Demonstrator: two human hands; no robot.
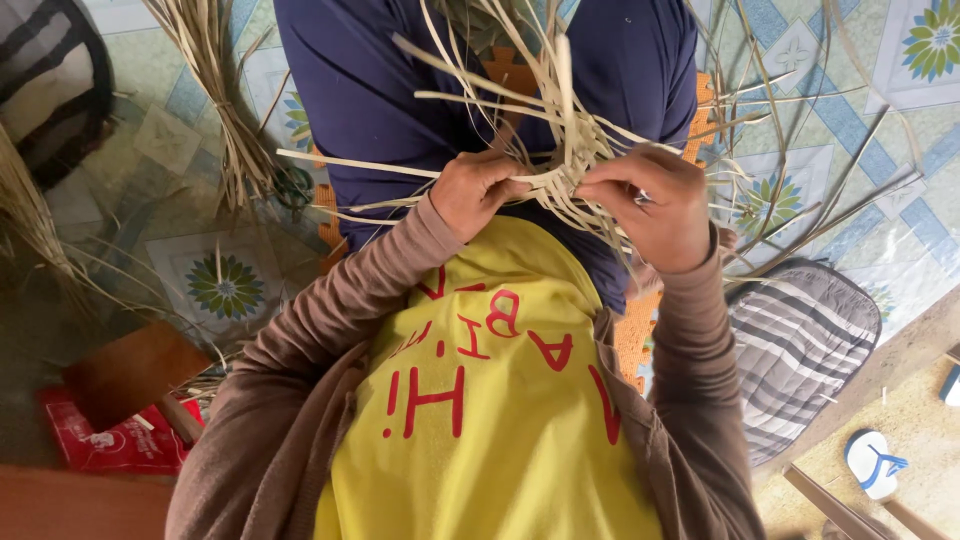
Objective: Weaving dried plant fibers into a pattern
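Both of my hands hold a small woven piece of pale dried leaf strips [563, 165] above my lap, which is covered by dark blue cloth [360, 80]. My left hand [478, 192] pinches the strips at the left side of the weave. At the right side, my right hand [655, 205] grips the weave with its fingers curled over it. Loose strip ends [470, 70] fan out upward and sideways from the woven middle. My brown sleeves and yellow shirt fill the lower part of the view.
A bundle of dried leaf strips [225, 110] lies on the patterned floor mat [850, 110] at upper left. A striped cushion [800, 345] sits at right. At lower left stand a red box [115, 440] and a brown wooden block [135, 370]. A sandal [872, 462] lies lower right.
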